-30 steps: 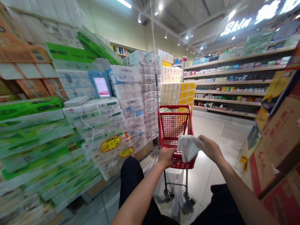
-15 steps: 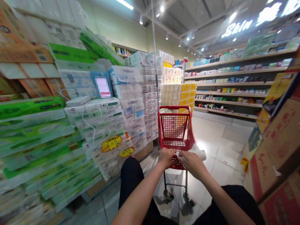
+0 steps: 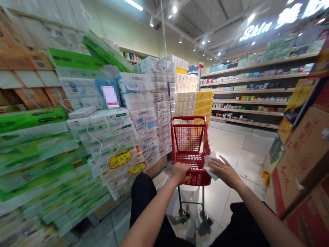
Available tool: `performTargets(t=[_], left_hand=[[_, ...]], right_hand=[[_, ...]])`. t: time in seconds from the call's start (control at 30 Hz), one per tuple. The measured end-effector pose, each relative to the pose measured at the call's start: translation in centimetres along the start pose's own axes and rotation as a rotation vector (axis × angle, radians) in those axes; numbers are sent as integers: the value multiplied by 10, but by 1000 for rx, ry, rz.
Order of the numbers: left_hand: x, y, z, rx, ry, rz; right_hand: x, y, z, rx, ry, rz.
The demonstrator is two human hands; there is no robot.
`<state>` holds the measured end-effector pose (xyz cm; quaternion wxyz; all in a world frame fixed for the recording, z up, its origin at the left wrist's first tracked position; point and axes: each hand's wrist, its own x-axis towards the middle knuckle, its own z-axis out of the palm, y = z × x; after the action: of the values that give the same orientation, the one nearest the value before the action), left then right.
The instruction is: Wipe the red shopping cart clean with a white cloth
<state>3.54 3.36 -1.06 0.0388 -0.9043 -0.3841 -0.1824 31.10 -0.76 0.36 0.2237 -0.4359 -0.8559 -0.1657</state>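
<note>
- The left hand [image 3: 180, 173] curls its fingers over the near edge of the red cart [image 3: 198, 181].
- The right hand [image 3: 223, 169], fingers nearly straight, holds a white cloth [image 3: 209, 160].
- The white cloth lies against the cart's near right corner.

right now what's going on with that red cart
A person is handling a red cart in a shop aisle. The left hand is on the cart's near rim, and the right hand has a white cloth at its near right corner. The cart stands on the tiled floor, with stacked paper packs to the left and cardboard boxes to the right.
</note>
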Motion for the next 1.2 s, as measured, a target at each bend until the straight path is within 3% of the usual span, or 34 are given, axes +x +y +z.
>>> performTargets(t=[0.1,0.2,0.3,0.4,0.5,0.7,0.8,0.97,1.07,1.2], left_hand=[[0,-2,3,-2,21,13],[2,-2,6,17,21,-21],[4,-1,7,22,16,-63],[4,0,7,12,8,-78],[3,-2,5,-2,11,-55],[-1,-6,4,-8,14,2],[0,-6,4,11,7,13],[-5,-16,-5,5,15,60],[-10,-30,-14,-31,25,61],[-8,-40,-20,-26,86,-110]], right_hand=[[0,-17,9,-29,19,80],[12,-55,29,-77,83,200],[32,-94,45,-99,108,210],[49,-112,50,-110,85,185],[48,-102,43,-95,51,124],[9,-25,11,-96,36,-39],[-4,-9,10,-93,74,-71],[0,-39,31,-110,119,121],[13,-61,38,-111,102,128],[32,-81,39,-139,91,109]])
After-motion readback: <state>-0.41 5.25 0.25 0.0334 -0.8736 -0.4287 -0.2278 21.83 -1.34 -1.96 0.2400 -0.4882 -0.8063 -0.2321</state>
